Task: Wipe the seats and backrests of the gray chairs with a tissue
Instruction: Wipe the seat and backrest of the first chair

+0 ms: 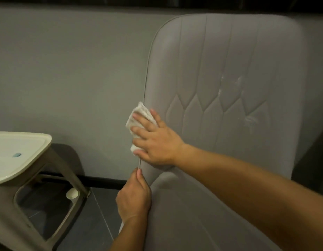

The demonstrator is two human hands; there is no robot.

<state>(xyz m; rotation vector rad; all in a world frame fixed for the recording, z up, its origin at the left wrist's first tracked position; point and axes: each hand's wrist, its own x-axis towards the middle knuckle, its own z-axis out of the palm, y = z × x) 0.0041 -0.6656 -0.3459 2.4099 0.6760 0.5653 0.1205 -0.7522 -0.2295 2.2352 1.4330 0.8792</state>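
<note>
Chair (229, 87) fills right half, its seat (193, 214) cut off by the bottom edge, legs out of view. Stool (21, 154) at left cropped by the frame. No readable writing. Right hand (157, 142), fingers straight, presses tissue (139, 115) flat onto backrest's left edge; tissue mostly covered by the fingers. Left hand (133, 200) just below, curled, pinches the edge piping
</note>
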